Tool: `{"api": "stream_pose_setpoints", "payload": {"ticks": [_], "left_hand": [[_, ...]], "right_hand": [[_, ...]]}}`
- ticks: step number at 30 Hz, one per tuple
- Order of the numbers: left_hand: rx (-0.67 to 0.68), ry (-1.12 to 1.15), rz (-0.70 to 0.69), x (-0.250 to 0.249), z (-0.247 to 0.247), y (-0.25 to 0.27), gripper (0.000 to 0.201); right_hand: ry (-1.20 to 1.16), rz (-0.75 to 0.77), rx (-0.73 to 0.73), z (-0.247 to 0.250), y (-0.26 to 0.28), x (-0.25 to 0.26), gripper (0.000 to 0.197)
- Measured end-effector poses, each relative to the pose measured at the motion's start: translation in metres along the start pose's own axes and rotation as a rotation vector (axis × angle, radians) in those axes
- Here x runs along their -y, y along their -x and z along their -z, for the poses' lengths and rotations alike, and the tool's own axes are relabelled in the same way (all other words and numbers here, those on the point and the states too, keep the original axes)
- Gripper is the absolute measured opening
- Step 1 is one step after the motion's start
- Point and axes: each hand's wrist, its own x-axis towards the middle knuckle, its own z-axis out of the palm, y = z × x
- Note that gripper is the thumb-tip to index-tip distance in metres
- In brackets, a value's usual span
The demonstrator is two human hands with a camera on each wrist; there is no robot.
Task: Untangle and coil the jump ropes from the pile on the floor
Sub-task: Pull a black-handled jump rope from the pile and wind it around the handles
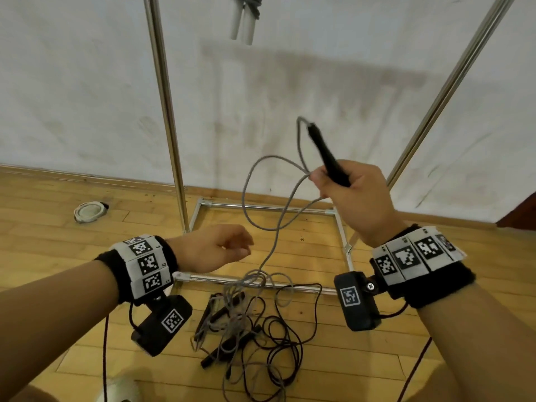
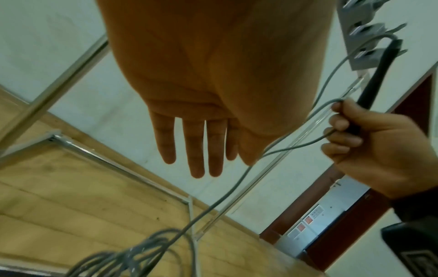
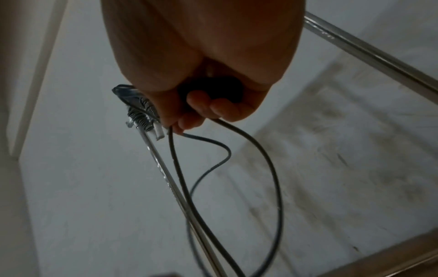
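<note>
The right hand [image 1: 352,195] is wrapped tight around one black handle [image 1: 327,155] and also pinches the grey rope [image 1: 275,216] that comes out of its top. The rope makes one loop in the air, then drops down to the pile [image 1: 246,329] on the wooden floor [image 1: 72,300]. The pile has grey rope and black rope mixed up, with a few black handles; I cannot count them. The left hand [image 1: 214,248] holds nothing, fingers loose. A metal rack [image 1: 166,111] stands behind. One tied-up rope [image 1: 245,13] with two white handles hangs on it.
</note>
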Motion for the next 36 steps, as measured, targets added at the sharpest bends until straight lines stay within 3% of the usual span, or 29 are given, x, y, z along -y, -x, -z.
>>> {"api": "stream_pose_setpoints", "payload": {"ticks": [5, 8, 15, 19, 22, 25, 27, 36], "left_hand": [[-0.063, 0.024, -0.062, -0.026, -0.005, -0.009, 0.037], [-0.068, 0.013, -0.077, -0.04, -0.013, -0.016, 0.024], [-0.011, 0.04, -0.088, -0.034, -0.017, -0.017, 0.023], [0.006, -0.135, -0.041, -0.017, -0.01, -0.013, 0.022], [-0.064, -0.218, -0.053, -0.01, -0.004, -0.011, 0.022], [-0.159, -0.215, -0.06, -0.009, 0.007, -0.007, 0.022], [-0.198, -0.155, -0.059, -0.009, 0.013, -0.003, 0.023], [-0.302, -0.031, -0.195, -0.047, 0.016, -0.002, 0.025]], "right_hand": [[0.08, 0.059, 0.158, -0.017, 0.012, 0.009, 0.019], [0.095, 0.064, 0.184, -0.022, 0.016, 0.013, 0.017], [0.167, -0.012, -0.034, -0.007, 0.006, -0.007, 0.023], [0.185, -0.091, -0.139, 0.012, -0.001, -0.026, 0.025], [0.243, -0.132, -0.142, 0.019, -0.004, -0.039, 0.034], [0.279, -0.201, -0.066, 0.021, -0.005, -0.048, 0.032], [0.271, -0.211, -0.013, 0.018, -0.003, -0.048, 0.012], [0.155, 0.032, 0.276, -0.031, 0.019, -0.015, 0.013]]}}
